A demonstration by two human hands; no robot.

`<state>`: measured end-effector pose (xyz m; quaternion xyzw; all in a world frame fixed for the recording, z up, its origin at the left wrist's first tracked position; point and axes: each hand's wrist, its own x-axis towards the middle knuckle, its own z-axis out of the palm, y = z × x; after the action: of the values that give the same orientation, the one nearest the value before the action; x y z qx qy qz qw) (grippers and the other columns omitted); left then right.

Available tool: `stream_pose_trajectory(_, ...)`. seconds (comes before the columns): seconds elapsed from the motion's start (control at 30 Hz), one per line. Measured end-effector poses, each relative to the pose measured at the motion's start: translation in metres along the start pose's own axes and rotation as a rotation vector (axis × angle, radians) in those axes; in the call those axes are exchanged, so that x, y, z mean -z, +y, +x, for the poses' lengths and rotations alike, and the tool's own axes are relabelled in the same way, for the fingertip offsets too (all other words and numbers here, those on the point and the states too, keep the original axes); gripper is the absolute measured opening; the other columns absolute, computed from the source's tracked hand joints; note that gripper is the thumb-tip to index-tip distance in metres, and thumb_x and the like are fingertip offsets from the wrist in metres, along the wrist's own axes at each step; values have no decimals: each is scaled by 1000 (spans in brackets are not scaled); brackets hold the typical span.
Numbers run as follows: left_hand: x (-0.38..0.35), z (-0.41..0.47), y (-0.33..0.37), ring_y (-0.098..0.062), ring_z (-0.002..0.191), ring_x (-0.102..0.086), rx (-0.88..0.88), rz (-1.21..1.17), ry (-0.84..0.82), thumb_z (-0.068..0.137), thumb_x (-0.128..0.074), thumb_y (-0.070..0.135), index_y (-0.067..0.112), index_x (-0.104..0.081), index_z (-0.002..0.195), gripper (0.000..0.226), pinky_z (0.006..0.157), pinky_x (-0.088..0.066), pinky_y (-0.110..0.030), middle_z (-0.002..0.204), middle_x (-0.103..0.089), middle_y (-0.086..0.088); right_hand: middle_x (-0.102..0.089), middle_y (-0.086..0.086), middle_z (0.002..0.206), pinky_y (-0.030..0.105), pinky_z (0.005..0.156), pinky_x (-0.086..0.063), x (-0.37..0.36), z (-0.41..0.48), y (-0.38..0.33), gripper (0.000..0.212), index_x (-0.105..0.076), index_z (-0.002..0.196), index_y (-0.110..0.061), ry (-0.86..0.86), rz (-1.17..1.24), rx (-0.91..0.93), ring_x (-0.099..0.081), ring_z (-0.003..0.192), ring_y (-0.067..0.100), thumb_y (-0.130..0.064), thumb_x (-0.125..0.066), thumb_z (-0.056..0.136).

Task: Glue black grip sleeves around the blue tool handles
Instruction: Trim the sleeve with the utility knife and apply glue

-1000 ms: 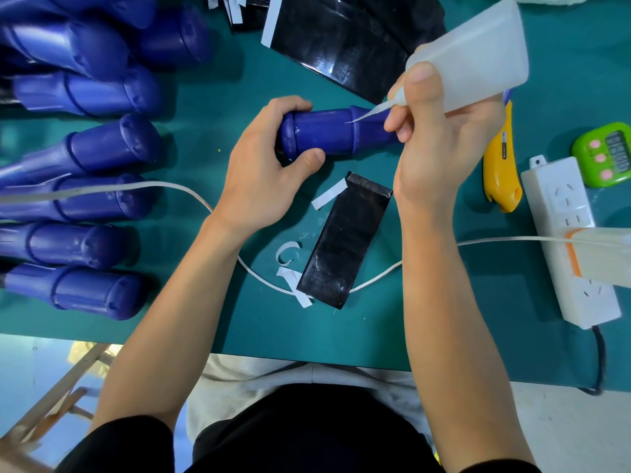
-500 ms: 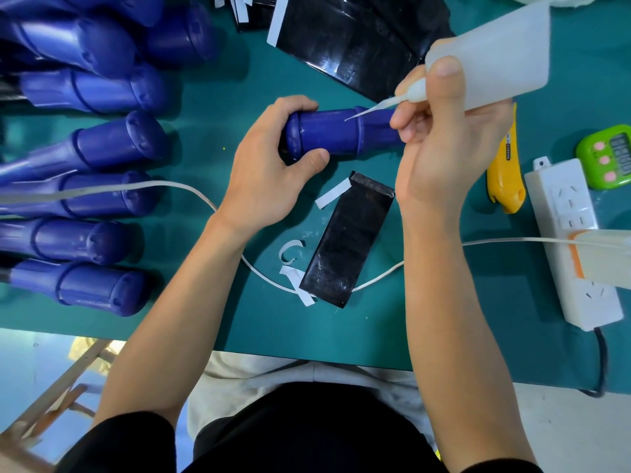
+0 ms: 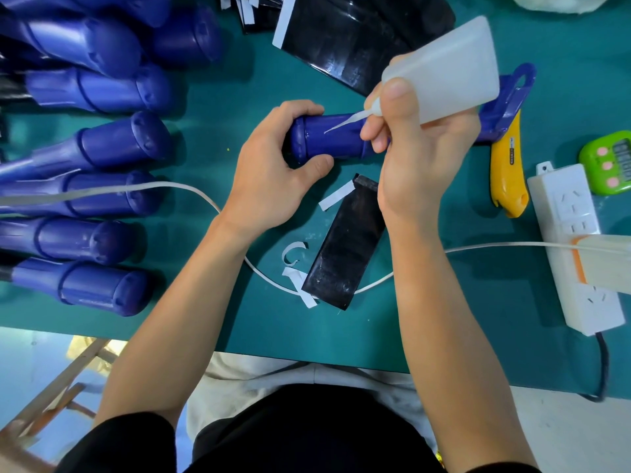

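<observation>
Steadying blue handle with left hand curled round its end, right hand squeezes glue bottle, nozzle on handle, sleeve waiting nearby.

Blue handle, black sleeve, teal table.

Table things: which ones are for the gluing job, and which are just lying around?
For the job: glue bottle, blue handle, black sleeve, spare blue handles, black sheets.
Lying around: yellow knife, power strip, green timer, white cable.
</observation>
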<state>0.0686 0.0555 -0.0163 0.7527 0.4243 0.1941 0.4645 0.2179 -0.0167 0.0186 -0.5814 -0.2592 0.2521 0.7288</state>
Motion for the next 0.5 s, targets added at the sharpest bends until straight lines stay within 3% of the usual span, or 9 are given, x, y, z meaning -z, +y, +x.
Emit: stream_pose_trajectory(0.5, 0, 0, -1, -5, 103, -59, -12, 28, 5, 81, -80, 25, 22, -61, 130, 52, 100, -50, -31, 119, -63, 18, -60, 10, 63, 35, 62, -45, 9, 3, 1, 22, -62, 79, -1, 39, -23, 38, -54, 52, 22, -14, -64, 96)
